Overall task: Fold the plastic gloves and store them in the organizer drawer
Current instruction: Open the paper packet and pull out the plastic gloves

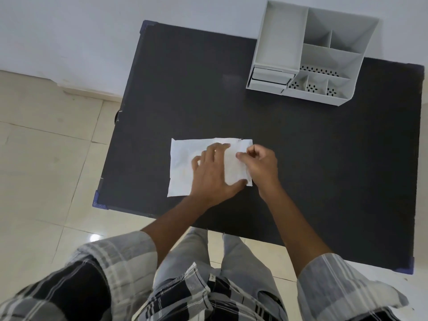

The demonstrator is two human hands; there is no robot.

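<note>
Left hand (212,174) flat on folded gloves (183,167) (no writing legible); right hand (260,164) pinching their edge

Both forearms are extended forward from checked sleeves and are angled toward each other, so that the hands are brought close together. The left hand (212,172) is laid flat, palm down, with fingers straight and slightly spread and the thumb stretched out to the right. The right hand (260,164) is held just beside it, fingers curled, with thumb and forefinger pinched together at the tips.
</note>
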